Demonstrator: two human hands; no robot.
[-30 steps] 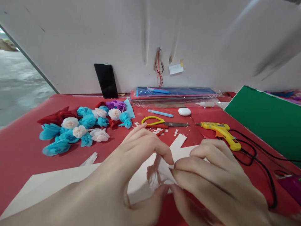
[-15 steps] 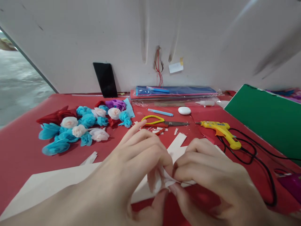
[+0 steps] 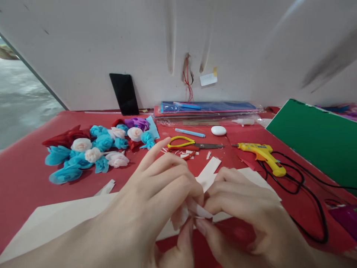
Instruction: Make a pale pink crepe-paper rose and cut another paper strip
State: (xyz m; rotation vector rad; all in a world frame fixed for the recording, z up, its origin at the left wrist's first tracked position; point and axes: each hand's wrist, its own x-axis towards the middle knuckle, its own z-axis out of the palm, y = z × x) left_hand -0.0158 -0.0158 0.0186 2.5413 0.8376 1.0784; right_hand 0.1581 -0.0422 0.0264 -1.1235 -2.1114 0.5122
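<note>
Between my hands is a pale pink paper flower [image 3: 180, 216], its gathered petals partly hidden by fingers. My left hand [image 3: 164, 197] curls round it from the left, thumb underneath and index side pressed against the petals. From the right, my right hand [image 3: 245, 208] pinches the flower's narrow end between thumb and fingers. Beneath both hands lies a cream paper sheet [image 3: 67, 212] with a cut strip [image 3: 209, 170] at its far side. Yellow-and-red handled scissors [image 3: 205, 146] rest just beyond my fingers.
Blue, white, pink and red paper flowers [image 3: 104, 143] are heaped at left. A yellow glue gun [image 3: 262, 154] with a black cord lies at right, beside a green board [image 3: 315, 141]. A phone [image 3: 124, 95] leans on the wall; wrapped paper packs [image 3: 217, 108] lie behind.
My hands have shifted slightly left, and the flower has turned a little between my fingers. My right thumb has moved left along its narrow end.
</note>
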